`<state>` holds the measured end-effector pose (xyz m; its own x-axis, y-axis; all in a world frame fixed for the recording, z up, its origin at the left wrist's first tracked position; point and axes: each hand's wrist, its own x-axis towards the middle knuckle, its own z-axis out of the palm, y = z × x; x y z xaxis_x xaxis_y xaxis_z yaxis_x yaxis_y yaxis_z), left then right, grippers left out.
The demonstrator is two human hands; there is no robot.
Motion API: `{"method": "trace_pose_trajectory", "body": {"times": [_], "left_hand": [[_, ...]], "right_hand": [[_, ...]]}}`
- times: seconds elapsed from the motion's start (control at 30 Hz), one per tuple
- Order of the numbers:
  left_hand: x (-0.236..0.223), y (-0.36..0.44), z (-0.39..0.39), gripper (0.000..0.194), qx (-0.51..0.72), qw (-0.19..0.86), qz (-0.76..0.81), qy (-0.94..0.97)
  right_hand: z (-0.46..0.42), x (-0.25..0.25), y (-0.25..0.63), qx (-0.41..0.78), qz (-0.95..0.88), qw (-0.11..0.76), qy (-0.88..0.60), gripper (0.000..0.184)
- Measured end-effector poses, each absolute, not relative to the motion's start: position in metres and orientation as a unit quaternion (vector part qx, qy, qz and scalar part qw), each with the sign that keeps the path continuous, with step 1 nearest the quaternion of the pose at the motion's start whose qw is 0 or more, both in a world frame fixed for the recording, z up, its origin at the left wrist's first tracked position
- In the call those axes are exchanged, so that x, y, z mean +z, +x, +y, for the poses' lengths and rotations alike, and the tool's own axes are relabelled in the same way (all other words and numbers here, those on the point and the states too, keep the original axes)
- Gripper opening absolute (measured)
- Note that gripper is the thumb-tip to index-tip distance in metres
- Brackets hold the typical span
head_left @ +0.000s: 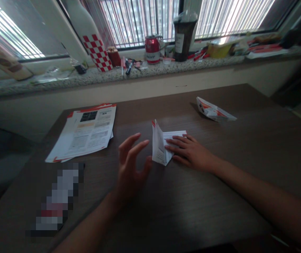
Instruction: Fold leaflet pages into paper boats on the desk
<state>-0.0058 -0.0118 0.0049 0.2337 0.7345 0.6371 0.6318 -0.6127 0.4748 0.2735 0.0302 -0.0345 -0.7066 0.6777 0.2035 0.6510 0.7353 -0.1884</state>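
A partly folded sheet of paper (158, 146) sits near the middle of the dark table, its left part standing up and its right part lying flat. My right hand (189, 151) rests on the flat part with its fingers stretched out. Just left of the raised flap, my left hand (133, 165) is held apart from the paper, fingers spread and curved, with nothing in them. Farther back on the right lies a folded paper piece (215, 110) with orange and white print, shaped like a small boat.
Printed sheets (92, 130) lie in a stack at the table's back left. A pixelated, phone-like object (58, 200) is on the left of the table (182, 200). Along the granite windowsill (87, 78) stand a red can (152, 49), a dark lidded cup (184, 37) and a checkered bottle (96, 49).
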Motion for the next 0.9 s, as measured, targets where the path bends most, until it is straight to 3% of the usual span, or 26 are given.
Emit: {"method": "trace_pose_trajectory", "body": {"times": [0.07,0.13,0.23,0.4,0.9], "left_hand": [[0.011,-0.011,-0.013,0.045,0.415,-0.043,0.418,0.807],[0.014,-0.013,-0.013,0.037,0.35,-0.076,0.354,0.864],[0.01,-0.009,-0.013,0.025,0.236,-0.037,0.292,0.926],[-0.003,-0.004,-0.012,0.034,0.125,0.049,0.278,0.951],[-0.008,-0.003,-0.014,0.04,0.084,0.097,0.297,0.946]], "right_hand": [[0.03,-0.036,0.274,0.051,-0.922,0.133,-0.36,0.047],[0.03,-0.037,0.274,0.051,-0.922,0.135,-0.36,0.047],[0.031,-0.038,0.275,0.054,-0.922,0.135,-0.359,0.047],[0.032,-0.038,0.275,0.054,-0.924,0.123,-0.359,0.047],[0.031,-0.035,0.275,0.053,-0.923,0.121,-0.362,0.047]]}}
